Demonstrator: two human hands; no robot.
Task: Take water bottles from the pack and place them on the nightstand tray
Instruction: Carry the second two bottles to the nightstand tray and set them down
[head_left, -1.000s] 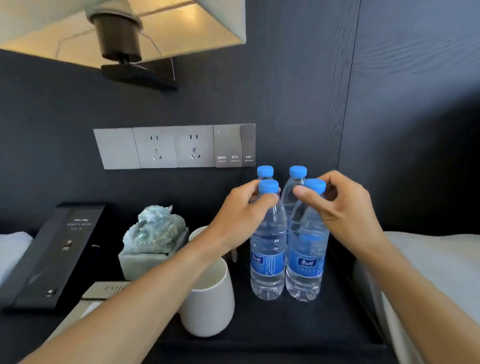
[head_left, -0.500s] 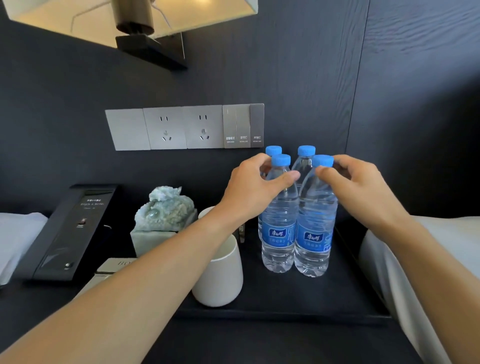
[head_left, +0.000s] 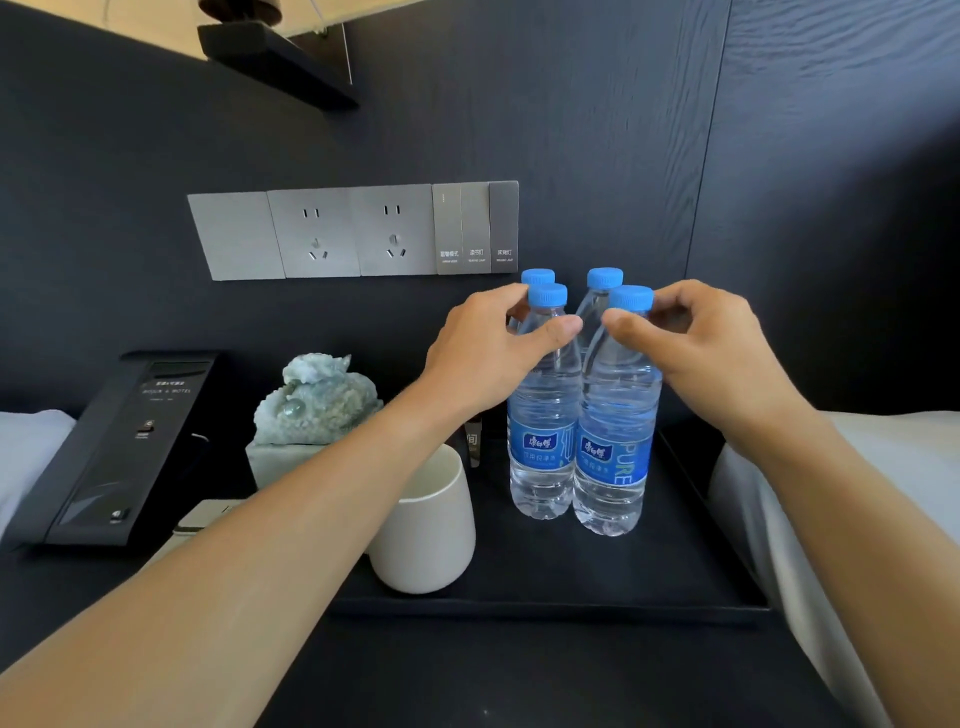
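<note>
Several clear water bottles with blue caps and blue labels stand upright together on the black nightstand tray (head_left: 519, 605). My left hand (head_left: 488, 348) is wrapped round the neck of the front left bottle (head_left: 543, 441). My right hand (head_left: 711, 348) pinches the neck of the front right bottle (head_left: 613, 457) just under its cap. Two more bottles stand behind them; only the caps of the back left bottle (head_left: 537, 275) and the back right bottle (head_left: 604, 277) show clearly. No pack is in view.
A white cup (head_left: 426, 535) stands on the tray's left part, under my left forearm. Left of the tray are a tissue box (head_left: 306, 431) and a black phone console (head_left: 124, 447). A socket panel (head_left: 353, 234) is on the dark wall. White bedding (head_left: 883, 467) lies at the right.
The view has tilted down, the lamp sliding out at the top. Both hands stay on the front bottles' necks, which remain standing on the tray.
</note>
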